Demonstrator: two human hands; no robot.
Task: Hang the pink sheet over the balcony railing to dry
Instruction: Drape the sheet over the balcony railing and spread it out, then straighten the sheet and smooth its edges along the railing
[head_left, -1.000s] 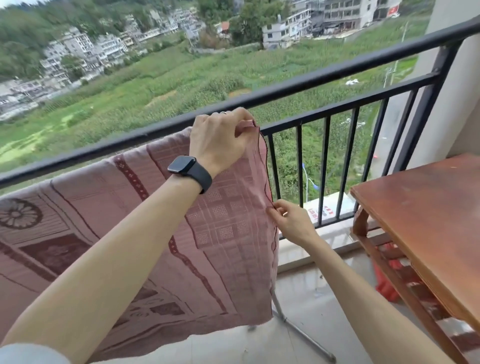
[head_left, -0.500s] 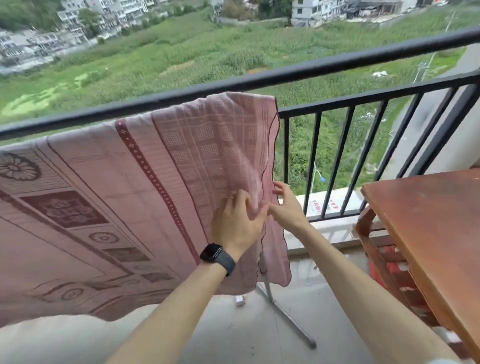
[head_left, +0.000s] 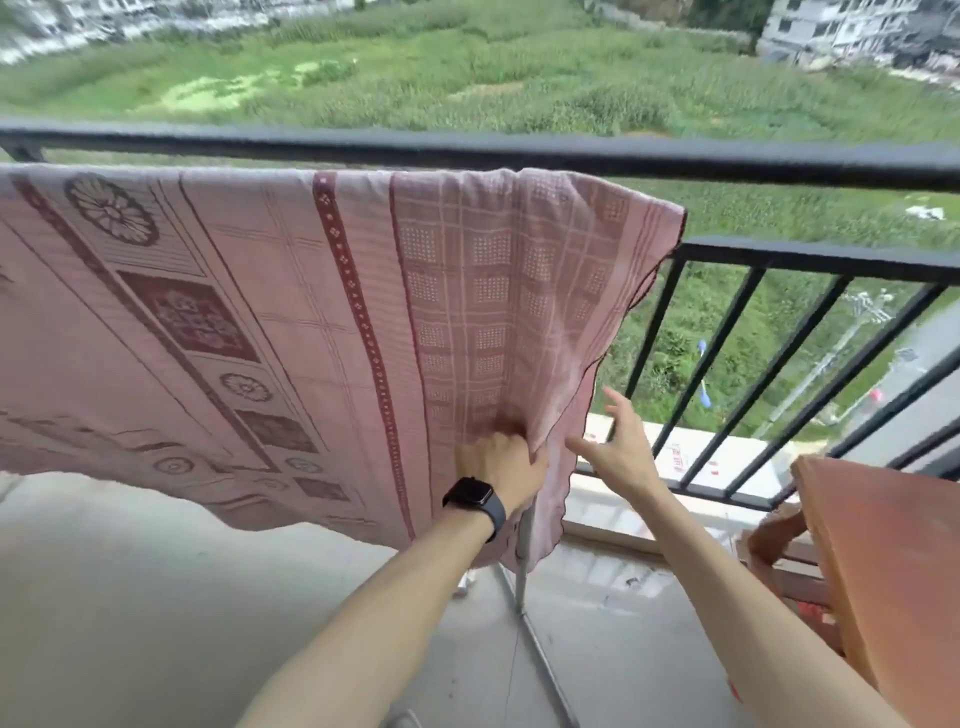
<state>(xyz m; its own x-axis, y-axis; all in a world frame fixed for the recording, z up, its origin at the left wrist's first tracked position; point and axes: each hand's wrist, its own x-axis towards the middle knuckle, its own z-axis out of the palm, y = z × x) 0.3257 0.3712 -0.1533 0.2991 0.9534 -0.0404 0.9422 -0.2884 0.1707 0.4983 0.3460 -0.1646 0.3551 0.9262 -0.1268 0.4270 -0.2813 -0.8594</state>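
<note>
One fold of the pink sheet (head_left: 260, 312) along the railing (head_left: 467, 150) is bunched in my left hand (head_left: 501, 462); my right hand (head_left: 618, 452) hovers splayed beside its edge.

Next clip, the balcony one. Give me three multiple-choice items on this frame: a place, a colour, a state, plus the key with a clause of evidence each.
1. Where is the wooden table?
A) right edge of view B) left edge C) beyond the railing
2. What colour is the watch on the left wrist?
A) white B) black C) red
3. What is the left hand doing?
A) hanging open B) pressing on the table C) gripping a fold of the pink sheet

Key: 1 A, its reddish top fills the lower right corner. 2 B, band and face are black. 3 C, fingers bunch the cloth near its right edge.
</note>
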